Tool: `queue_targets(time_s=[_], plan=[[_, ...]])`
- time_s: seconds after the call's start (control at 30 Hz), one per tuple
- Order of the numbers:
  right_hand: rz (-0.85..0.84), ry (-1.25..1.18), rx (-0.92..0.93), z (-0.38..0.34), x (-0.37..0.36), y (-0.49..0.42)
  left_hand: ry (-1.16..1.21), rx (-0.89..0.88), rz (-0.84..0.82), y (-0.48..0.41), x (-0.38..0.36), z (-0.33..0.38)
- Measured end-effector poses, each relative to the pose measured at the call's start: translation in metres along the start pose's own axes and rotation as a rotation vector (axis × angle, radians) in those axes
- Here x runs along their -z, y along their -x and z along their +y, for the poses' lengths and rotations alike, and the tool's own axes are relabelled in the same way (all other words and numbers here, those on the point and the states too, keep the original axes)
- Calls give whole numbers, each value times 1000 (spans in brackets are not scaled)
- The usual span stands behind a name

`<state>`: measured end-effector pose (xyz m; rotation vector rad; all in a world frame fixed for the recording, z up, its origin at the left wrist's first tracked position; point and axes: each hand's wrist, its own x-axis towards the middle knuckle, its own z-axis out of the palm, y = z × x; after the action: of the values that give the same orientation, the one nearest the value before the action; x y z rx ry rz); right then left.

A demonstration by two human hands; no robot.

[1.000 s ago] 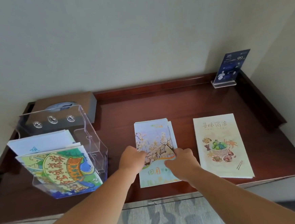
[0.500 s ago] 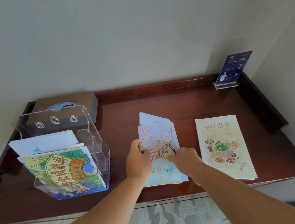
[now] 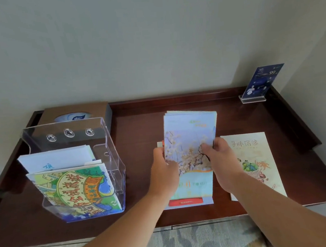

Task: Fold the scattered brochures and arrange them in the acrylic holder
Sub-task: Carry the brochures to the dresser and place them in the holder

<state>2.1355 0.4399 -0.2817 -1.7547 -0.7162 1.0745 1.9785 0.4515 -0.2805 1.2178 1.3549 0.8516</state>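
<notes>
Head view, entries from the fingers outward.

1. Left fingers (image 3: 159, 153): curled over the brochure's left edge, pinching it against the thumb. Right fingers (image 3: 209, 149): thumb laid on the printed face, the rest hidden behind the right edge; a pinch, as far as I can tell.
2. Left hand (image 3: 164, 174) and right hand (image 3: 223, 165): one on each long side, at mid-height.
3. Brochure (image 3: 188, 133), blossom cover: a second ago flat on the table (image 3: 139, 129), now raised and tipped up, its far edge fanned into several leaves.
4. Sheet with a red strip (image 3: 186, 201): newly uncovered beneath, at the near edge. Separate sheet or a panel of the same piece, cannot tell.
5. Food leaflet (image 3: 256, 155): flat, just right of the hands, untouched.
6. Holder (image 3: 110, 153): well to the left, already holding a map leaflet (image 3: 75, 188) in front and a white one (image 3: 57, 159) behind.

Judgement: folding looks done and the carry leftward to the holder is next; the fanned leaves may need squaring first. At least one piece remains.
</notes>
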Motion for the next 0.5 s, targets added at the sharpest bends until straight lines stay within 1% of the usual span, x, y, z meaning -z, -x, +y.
queue_targets(time_s=[0.1,0.2,0.37,0.5], plan=[[-75,-104,187,-23,-3,5,98,-47,43,-11,2,14],[-91,-51,278,-33,-4,10,112,-114,45,-19,4,22],[-96,131,220,-6,-4,18,93,-120,49,-13,2,12],[-48,162,233,-9,-3,14,93,-167,37,-11,0,19]])
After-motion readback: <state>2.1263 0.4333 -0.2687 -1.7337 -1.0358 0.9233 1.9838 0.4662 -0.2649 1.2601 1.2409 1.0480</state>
